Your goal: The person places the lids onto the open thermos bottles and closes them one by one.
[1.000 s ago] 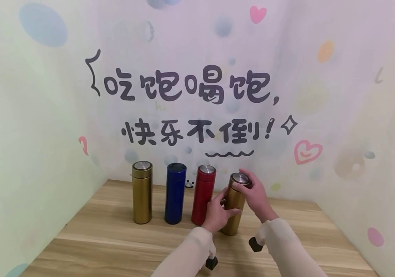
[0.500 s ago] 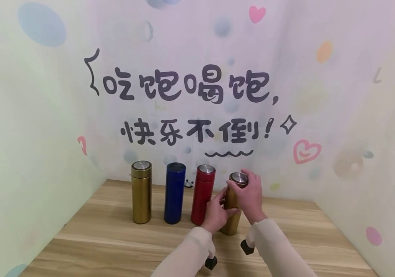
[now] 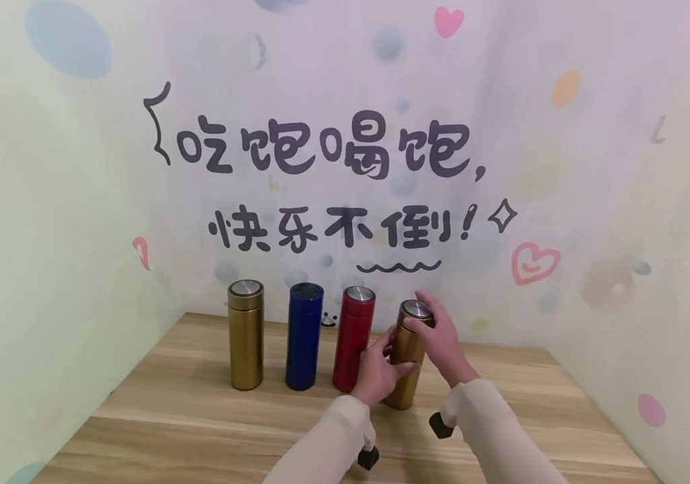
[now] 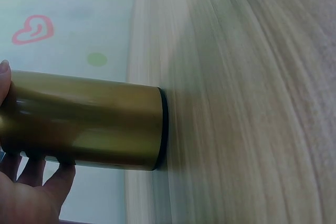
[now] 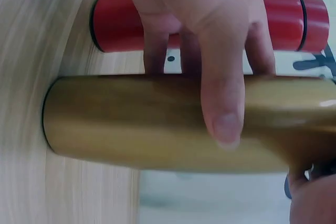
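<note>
A gold thermos flask [image 3: 407, 376] with a silver-topped lid [image 3: 416, 308] stands on the table at the right end of a row. My left hand [image 3: 376, 373] grips its body from the left, thumb across the front and fingers behind, as the right wrist view also shows. Around the lid and upper rim, my right hand [image 3: 441, 336] holds from the right, thumb in front and fingers at the back. In the left wrist view the dark base of the gold thermos flask [image 4: 89, 119] meets the wood.
Just left of my left hand stands a red thermos flask [image 3: 353, 343]. Farther left are a blue flask [image 3: 304, 343] and a second gold flask [image 3: 246, 349], all upright. A printed cloth wall [image 3: 345, 81] closes off the back of the wooden table [image 3: 199, 430].
My right hand turned around the lid, its wrist swinging left and then back right. The left hand kept its grip, and the flasks stayed in place.
</note>
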The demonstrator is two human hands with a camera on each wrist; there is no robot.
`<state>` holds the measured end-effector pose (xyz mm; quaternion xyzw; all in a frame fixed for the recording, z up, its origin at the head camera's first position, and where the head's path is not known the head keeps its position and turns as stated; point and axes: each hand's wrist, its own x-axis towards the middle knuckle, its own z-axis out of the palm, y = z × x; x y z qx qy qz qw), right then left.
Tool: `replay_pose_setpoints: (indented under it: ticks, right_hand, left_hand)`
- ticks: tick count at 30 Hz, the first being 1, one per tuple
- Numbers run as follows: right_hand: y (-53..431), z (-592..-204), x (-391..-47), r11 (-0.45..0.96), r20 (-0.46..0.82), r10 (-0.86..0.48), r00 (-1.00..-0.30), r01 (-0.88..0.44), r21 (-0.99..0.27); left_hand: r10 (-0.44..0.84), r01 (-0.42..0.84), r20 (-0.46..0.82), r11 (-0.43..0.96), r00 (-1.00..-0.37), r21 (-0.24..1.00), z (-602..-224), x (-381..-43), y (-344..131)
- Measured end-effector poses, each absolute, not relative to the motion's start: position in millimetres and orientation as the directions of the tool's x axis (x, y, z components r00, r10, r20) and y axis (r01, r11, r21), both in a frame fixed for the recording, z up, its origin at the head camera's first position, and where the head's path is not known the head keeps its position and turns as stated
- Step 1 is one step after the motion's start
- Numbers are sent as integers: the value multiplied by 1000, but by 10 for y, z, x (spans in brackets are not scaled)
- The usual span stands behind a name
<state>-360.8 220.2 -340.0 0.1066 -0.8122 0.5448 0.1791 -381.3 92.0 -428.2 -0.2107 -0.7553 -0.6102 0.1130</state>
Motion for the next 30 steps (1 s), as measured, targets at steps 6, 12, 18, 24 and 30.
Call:
replay_pose_setpoints:
  ticks: [6,12,18,24,30]
  right_hand:
    - [2249,-3400,-3601,386,419,14,-908,-382,-840]
    - [2201,-3427,-3623,447,448,72,-891,-373,-813]
    - [2221,-3453,-3607,381,442,16,-897,-403,-832]
    - [2288,-3440,-3600,306,441,-27,-897,-427,-851]
    - [2215,-3437,-3608,425,456,72,-887,-386,-819]
  left_hand:
    - [186,448,417,173,-890,877,-4289,-3826,910]
    - [180,455,425,183,-887,871,-4286,-3820,909]
    - [185,473,443,172,-877,864,-4274,-3799,915]
    - [189,466,435,178,-881,867,-4253,-3786,910]
    - [190,454,421,192,-887,870,-4246,-3785,903]
